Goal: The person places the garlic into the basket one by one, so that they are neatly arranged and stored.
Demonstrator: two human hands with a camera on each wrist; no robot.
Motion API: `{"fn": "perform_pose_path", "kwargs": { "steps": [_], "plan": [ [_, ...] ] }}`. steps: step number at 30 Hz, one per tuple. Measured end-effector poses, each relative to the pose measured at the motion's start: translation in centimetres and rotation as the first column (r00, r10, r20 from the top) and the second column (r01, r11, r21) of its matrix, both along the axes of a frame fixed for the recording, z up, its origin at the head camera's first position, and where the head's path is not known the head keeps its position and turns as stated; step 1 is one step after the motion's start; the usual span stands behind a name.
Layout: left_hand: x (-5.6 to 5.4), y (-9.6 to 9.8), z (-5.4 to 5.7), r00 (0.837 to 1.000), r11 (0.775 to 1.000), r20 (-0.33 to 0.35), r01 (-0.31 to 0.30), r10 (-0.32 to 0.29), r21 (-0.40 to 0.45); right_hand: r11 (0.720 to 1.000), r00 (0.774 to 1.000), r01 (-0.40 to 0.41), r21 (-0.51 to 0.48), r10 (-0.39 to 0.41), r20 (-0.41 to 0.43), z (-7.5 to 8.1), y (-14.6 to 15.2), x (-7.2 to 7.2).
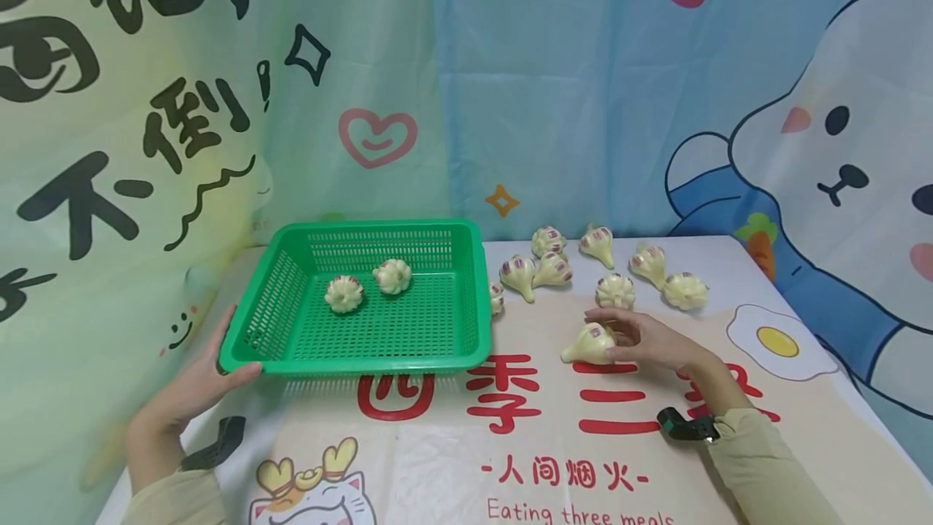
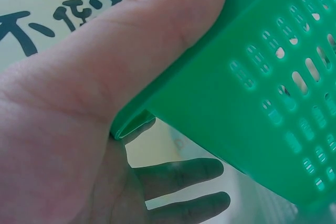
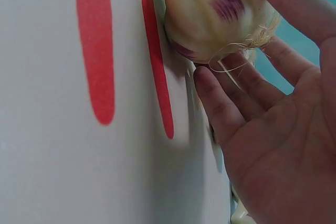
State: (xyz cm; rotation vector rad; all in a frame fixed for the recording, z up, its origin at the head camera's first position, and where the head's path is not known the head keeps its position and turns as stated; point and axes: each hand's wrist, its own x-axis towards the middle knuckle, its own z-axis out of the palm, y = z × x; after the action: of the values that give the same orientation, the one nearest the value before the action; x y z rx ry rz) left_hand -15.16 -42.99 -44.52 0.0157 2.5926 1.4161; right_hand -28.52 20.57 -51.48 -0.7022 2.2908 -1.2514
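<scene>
A green plastic basket [image 1: 357, 366] sits at the left of the table with two garlic bulbs inside, one of them a pale bulb [image 1: 343, 294]. My left hand [image 1: 191, 389] holds its front left corner; in the left wrist view the thumb [image 2: 157, 30] lies along the rim and the fingers extend beneath. To the right, my right hand [image 1: 656, 343] has its thumb and fingertips on a garlic bulb [image 1: 590, 344], whose stem points left. The right wrist view shows the fingers at the rooted end of this purple-streaked bulb [image 3: 210, 14].
Several more garlic bulbs lie behind my right hand, including one bulb [image 1: 685, 291] at the far right. Another bulb [image 1: 496, 298] is partly hidden by the basket's right side. A printed cloth [image 1: 437, 460] covers the table, and a cartoon curtain [image 1: 539, 104] hangs behind it.
</scene>
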Motion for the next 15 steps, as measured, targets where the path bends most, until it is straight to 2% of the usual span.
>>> {"fn": "perform_pose_path", "kwargs": {
  "steps": [15],
  "plan": [
    [-0.04,0.01,0.13,1.000,1.000,0.018,-0.005,0.006,-0.026,0.998,0.999,0.039,0.046,-0.039,-0.007,-0.05,-0.18,0.17]
  ]
}}
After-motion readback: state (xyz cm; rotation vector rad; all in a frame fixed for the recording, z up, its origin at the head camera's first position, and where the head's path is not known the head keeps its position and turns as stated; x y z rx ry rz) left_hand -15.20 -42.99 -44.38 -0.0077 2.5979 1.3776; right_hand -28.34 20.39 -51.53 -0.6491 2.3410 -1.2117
